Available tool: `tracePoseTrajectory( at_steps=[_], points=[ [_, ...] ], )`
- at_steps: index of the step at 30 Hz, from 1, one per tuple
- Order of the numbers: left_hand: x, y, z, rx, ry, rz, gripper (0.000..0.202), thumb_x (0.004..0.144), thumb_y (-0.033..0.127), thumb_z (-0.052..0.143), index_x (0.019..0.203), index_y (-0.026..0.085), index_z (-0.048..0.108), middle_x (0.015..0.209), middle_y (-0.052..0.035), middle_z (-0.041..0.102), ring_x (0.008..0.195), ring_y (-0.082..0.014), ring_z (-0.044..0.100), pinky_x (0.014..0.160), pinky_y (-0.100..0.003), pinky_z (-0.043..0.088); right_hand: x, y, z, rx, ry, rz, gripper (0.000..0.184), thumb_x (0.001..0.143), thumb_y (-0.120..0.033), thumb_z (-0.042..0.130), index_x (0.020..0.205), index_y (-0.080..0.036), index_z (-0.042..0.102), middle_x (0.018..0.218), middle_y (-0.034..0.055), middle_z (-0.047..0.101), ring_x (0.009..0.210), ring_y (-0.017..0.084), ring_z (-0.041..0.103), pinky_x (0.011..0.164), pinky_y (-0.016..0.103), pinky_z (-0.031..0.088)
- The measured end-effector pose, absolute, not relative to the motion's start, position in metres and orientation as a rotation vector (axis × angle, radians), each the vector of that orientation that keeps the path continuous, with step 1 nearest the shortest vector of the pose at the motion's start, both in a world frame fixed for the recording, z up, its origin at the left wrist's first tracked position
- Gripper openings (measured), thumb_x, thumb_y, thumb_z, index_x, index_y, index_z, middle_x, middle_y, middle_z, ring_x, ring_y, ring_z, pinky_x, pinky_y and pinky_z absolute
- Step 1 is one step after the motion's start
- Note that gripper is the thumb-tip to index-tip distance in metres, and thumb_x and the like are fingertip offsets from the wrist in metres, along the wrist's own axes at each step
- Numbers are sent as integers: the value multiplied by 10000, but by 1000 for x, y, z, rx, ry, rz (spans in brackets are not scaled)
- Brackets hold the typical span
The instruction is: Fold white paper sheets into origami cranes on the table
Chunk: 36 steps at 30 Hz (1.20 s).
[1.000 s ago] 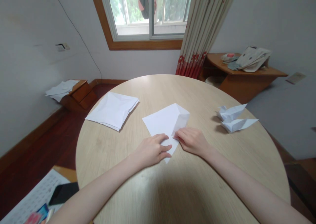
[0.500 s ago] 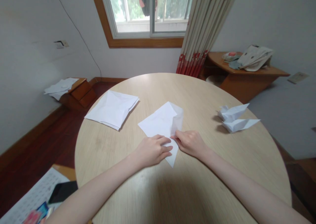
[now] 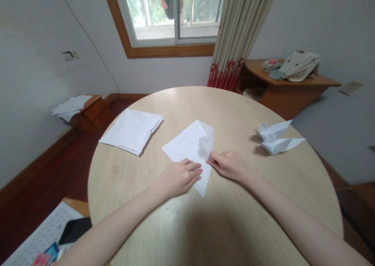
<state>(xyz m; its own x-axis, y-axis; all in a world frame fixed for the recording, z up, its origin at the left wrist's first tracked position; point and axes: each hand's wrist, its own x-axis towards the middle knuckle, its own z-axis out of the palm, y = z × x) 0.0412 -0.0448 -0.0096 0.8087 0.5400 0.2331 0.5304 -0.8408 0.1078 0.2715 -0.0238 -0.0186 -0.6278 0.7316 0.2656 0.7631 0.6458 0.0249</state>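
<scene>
A white sheet of paper (image 3: 187,145), partly folded, lies in the middle of the round wooden table (image 3: 234,219). My left hand (image 3: 178,176) rests flat on its near left part, fingers stretched out and pressing it down. My right hand (image 3: 230,165) pinches the edge of the paper's right flap, which stands curled up off the table.
A stack of white sheets (image 3: 131,130) lies at the table's left. Folded paper figures (image 3: 275,139) sit at the right. A phone (image 3: 74,231) and printed sheets are at the lower left. A wooden shelf (image 3: 290,86) stands behind on the right.
The right flap has been lifted and folded further over to the left by my right hand. My left hand stays pressing the paper down.
</scene>
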Motion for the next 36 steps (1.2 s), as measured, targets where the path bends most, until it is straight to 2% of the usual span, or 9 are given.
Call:
tracePoseTrajectory(
  at_steps=[7,17,22,27,36],
  points=[
    [44,-42,-8,3041,867,302,317,999,301,387,1228,162,555,1212,-73,622,965,-209,573,812,-343,485,282,-23,-10,-1308,-2653,-128,230,936,-318,481,755,-181,520,608,39,673,501,158,581,489,267,175],
    [46,-46,-5,3116,944,217,288,989,284,408,1214,155,534,1282,-84,568,1005,-223,561,841,-367,422,280,-23,-5,-1289,-2667,-125,263,973,-321,399,800,-178,536,629,41,663,527,161,581,495,271,193],
    [43,-43,-5,3104,964,217,305,986,297,416,1222,153,544,1288,-85,572,996,-227,566,818,-374,437,276,-23,-7,-1390,-2655,-211,293,978,-340,380,841,-163,569,641,63,679,550,176,608,492,278,183],
    [40,-37,-12,3041,907,292,321,986,281,418,1243,141,548,1286,-92,587,1071,-227,546,867,-382,458,272,-24,-11,-1498,-2645,-285,365,979,-350,369,753,-162,584,687,77,693,545,165,604,494,295,153],
    [38,-32,-16,2950,860,378,336,984,267,419,1255,127,558,1296,-70,595,1090,-225,536,910,-368,496,267,-25,-16,-1366,-2721,-318,355,972,-296,385,722,-166,601,639,55,685,533,160,603,504,301,173]
  ],
)
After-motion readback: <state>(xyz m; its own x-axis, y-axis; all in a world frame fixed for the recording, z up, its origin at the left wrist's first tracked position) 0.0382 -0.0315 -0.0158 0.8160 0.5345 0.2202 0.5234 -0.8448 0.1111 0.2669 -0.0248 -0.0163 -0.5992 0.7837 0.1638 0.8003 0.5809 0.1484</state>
